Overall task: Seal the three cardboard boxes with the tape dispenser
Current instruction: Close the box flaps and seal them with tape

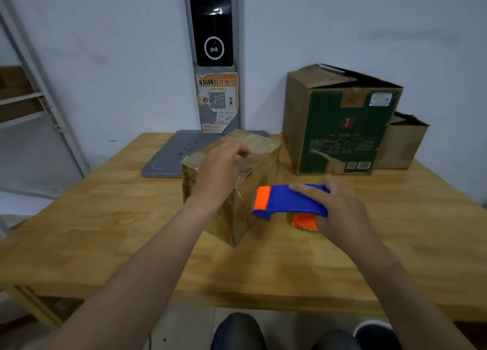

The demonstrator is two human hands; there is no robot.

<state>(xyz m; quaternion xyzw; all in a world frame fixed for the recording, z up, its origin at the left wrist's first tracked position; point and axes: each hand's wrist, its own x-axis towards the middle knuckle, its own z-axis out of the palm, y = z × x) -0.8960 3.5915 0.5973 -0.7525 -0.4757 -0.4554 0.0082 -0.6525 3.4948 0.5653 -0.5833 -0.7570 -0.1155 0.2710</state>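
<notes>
A small cardboard box [253, 191] wrapped in shiny tape stands in the middle of the wooden table [105, 231]. My left hand [218, 173] rests on its top with the fingers curved over the lid. My right hand [340, 207] grips a blue and orange tape dispenser [284, 199] just right of that box, its orange end close to the box's side. A taller green-printed cardboard box [340, 128] stands at the back right with its top flaps partly open. A third, plain box [403, 141] sits behind it, also open.
A flat grey scale platform [168, 154] lies behind the small box, below a grey pillar with a black screen [210, 25] and a QR-code poster [218, 102]. A metal shelf frame [34, 97] stands at the left. My knees show under the table's near edge.
</notes>
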